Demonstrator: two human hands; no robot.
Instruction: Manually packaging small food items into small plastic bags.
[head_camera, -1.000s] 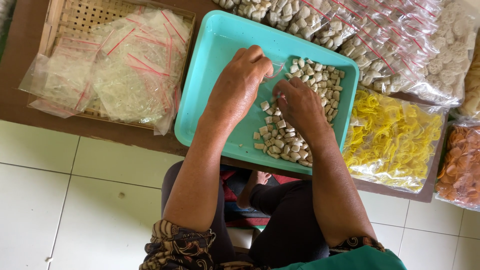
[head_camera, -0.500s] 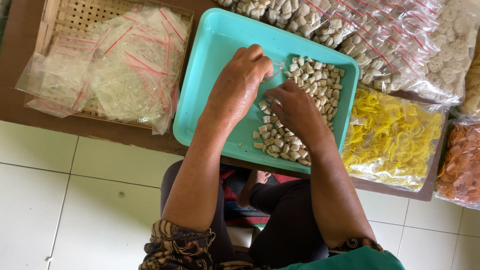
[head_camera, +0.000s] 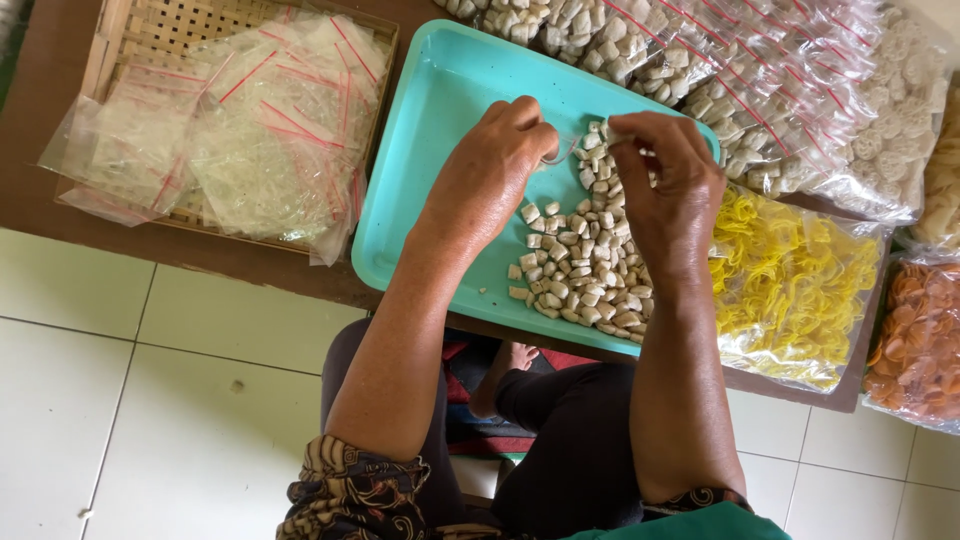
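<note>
— What is the person doing over that blue-green tray (head_camera: 420, 160)?

— Both hands are up at the far end of the pile of little pale cracker bits (head_camera: 585, 270). The left hand (head_camera: 495, 165) has its fingers curled shut, pinching what looks like the edge of a small clear bag (head_camera: 558, 152). I can only see a sliver of it.

— And the other hand?

— The right hand (head_camera: 672, 180) has its fingers bent together right at the top of the pile, just beside the left hand. It may be pinching a bit or two, but I can't tell for sure. The fingertips are hidden.

— Why are the hands so close?

— I think so one can hold the bag mouth open while the other drops bits in. That's my guess.

— Where does the pile sit?

— On the right half of the tray, spread thin so each bit is easy to pick. The left half of the tray is bare.

— And all that stuff around?

— A woven basket (head_camera: 130, 30) on the left holds empty clear bags (head_camera: 250, 130) with red strips, easy to grab. On the far right lie filled bags of pale crackers (head_camera: 760, 90). Near those is a bag of yellow curly snacks (head_camera: 790, 280), and an orange bag (head_camera: 920, 340) past it. All rest on a brown tabletop (head_camera: 40, 130).
</note>
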